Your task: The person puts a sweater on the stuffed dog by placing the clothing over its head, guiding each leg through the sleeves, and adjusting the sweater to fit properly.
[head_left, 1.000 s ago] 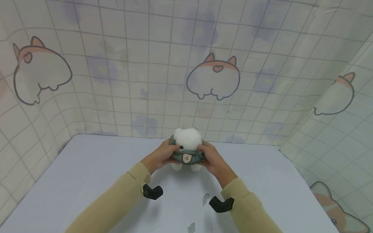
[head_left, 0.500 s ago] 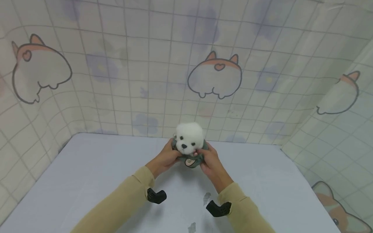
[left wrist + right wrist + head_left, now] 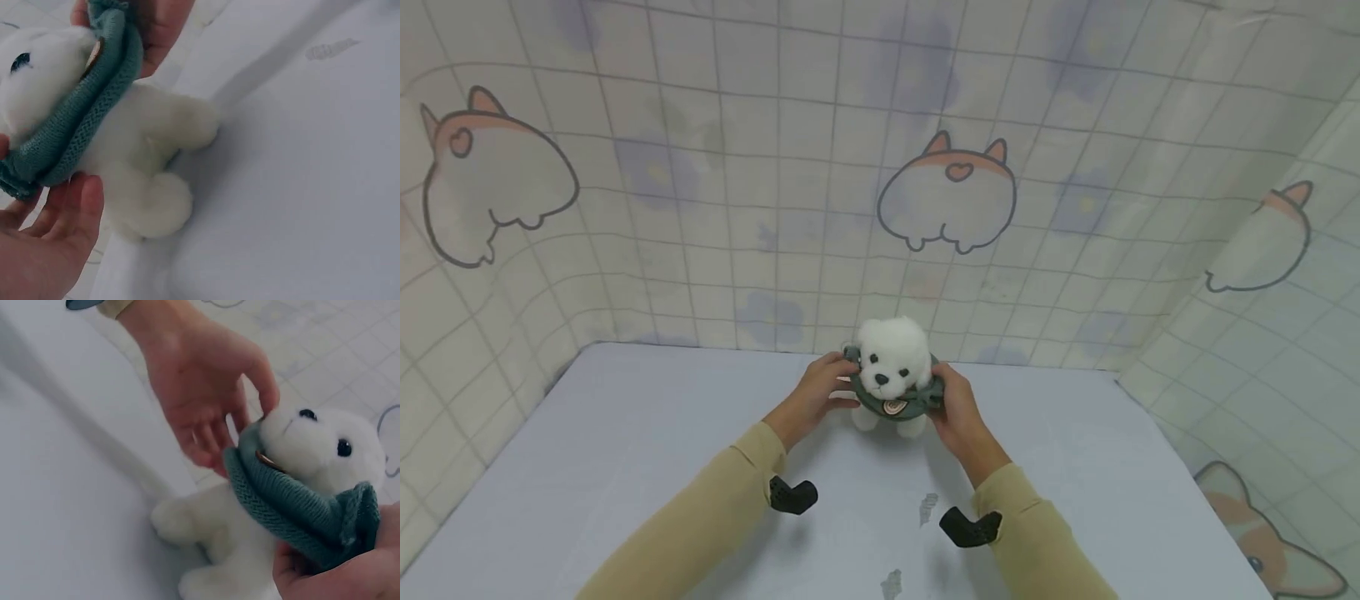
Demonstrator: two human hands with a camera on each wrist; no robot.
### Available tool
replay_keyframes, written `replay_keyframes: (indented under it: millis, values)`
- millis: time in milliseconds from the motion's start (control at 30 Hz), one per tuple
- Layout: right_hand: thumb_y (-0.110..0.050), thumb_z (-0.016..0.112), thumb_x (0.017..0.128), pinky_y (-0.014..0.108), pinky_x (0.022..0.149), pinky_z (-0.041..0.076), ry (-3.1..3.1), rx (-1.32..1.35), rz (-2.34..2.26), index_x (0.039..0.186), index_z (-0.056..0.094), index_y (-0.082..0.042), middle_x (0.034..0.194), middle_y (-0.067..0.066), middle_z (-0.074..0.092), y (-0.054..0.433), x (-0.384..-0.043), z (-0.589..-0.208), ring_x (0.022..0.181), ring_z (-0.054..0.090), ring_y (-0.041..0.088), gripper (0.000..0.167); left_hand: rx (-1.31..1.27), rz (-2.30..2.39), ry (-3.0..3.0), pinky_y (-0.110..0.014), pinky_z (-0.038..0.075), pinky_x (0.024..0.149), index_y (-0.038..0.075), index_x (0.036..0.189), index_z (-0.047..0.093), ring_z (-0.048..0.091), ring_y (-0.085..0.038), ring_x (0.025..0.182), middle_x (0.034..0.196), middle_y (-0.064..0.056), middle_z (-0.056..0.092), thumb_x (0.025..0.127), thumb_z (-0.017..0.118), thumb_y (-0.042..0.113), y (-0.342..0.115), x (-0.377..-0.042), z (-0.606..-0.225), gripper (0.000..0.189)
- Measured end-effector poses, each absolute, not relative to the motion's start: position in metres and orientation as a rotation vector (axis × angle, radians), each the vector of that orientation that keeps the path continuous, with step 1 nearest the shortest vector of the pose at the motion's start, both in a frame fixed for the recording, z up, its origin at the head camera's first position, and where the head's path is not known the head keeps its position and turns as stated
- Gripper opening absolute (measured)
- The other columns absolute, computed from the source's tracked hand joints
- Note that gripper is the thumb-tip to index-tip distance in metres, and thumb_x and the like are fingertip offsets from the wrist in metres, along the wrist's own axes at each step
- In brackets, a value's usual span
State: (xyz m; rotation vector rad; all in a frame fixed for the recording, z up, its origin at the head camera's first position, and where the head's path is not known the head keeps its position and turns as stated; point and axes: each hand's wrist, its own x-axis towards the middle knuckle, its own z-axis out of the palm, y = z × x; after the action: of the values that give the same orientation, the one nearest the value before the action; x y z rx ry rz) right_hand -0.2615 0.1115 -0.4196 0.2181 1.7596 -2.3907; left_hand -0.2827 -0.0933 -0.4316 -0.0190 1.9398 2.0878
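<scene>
A white plush dog (image 3: 893, 346) stands upright near the table's back edge, facing me, its two feet on the surface. Around its neck lies a bunched green knitted garment (image 3: 880, 408) with a light oval patch (image 3: 895, 407). My left hand (image 3: 815, 392) holds the garment's left end between thumb and fingers, the other fingers spread along its lower edge. At the opposite side my right hand (image 3: 958, 408) grips the other end, seen closely in the right wrist view as a folded knit bundle (image 3: 350, 519). The dog's back is hidden.
A white table (image 3: 662, 450) spreads around the dog, with grey worn marks (image 3: 928, 508) toward the front. Behind and at both sides hangs a gridded curtain (image 3: 760, 208) printed with corgis. Black wrist devices (image 3: 793, 496) sit at both cuffs.
The dog's face has come out above the garment, which earlier covered its lower face. The dog tilted and now stands straight. My hands have moved apart to the garment's two ends.
</scene>
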Motion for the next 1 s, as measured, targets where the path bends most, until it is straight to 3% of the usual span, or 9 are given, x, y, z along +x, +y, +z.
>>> replay_keyframes:
  millis: [100,200,300,467,733,1000]
  values:
    - [-0.017,0.042,0.096,0.024,0.086,0.047,1.855,0.261,-2.346,0.118,0.054,-0.001,0.118,0.002,0.048,0.115,-0.264,-0.423,0.101,0.048,0.013,0.029,-0.047,2.078,2.035,-0.035,0.058,0.081,0.005,0.133,0.049,0.061,-0.023,0.103,0.128,-0.015,0.054,0.100,0.050,0.026,-0.095,-0.285,-0.428,0.039]
    - [-0.019,0.045,0.098,0.022,0.079,0.048,1.944,0.280,-2.289,0.100,0.059,-0.006,0.100,-0.002,0.053,0.118,-0.266,-0.426,0.089,0.051,0.010,0.020,-0.074,2.044,2.160,-0.031,0.058,0.076,0.006,0.124,0.055,0.062,-0.020,0.099,0.122,-0.013,0.058,0.101,0.050,0.025,-0.095,-0.290,-0.427,0.030]
    - [-0.022,0.045,0.100,0.023,0.081,0.049,2.010,0.307,-2.219,0.111,0.061,-0.004,0.104,0.001,0.058,0.122,-0.269,-0.428,0.092,0.054,0.011,0.027,-0.115,2.008,2.249,-0.029,0.057,0.072,0.007,0.118,0.059,0.062,-0.017,0.091,0.114,-0.011,0.061,0.101,0.049,0.022,-0.096,-0.295,-0.428,0.025]
    - [-0.026,0.046,0.102,0.027,0.090,0.049,2.063,0.361,-2.129,0.135,0.050,-0.001,0.131,0.013,0.052,0.127,-0.277,-0.440,0.107,0.055,0.017,0.042,-0.169,1.932,2.329,-0.026,0.055,0.068,0.006,0.113,0.060,0.061,-0.016,0.084,0.108,-0.010,0.062,0.101,0.048,0.019,-0.099,-0.301,-0.435,0.022]
    - [-0.027,0.050,0.101,0.034,0.096,0.049,2.197,0.339,-2.004,0.135,0.050,-0.004,0.132,0.016,0.054,0.133,-0.285,-0.453,0.110,0.057,0.021,0.041,-0.189,1.870,2.360,-0.031,0.057,0.070,0.003,0.116,0.059,0.065,-0.023,0.087,0.111,-0.016,0.064,0.100,0.047,0.016,-0.101,-0.305,-0.451,0.023]
    - [-0.051,0.057,0.093,0.042,0.103,0.045,2.559,0.130,-1.892,0.133,0.049,-0.014,0.133,0.005,0.052,0.132,-0.293,-0.409,0.121,0.051,0.023,0.055,-0.151,1.930,2.238,-0.037,0.057,0.081,0.001,0.130,0.052,0.064,-0.023,0.092,0.118,-0.019,0.061,0.092,0.041,0.010,-0.105,-0.306,-0.455,0.040]
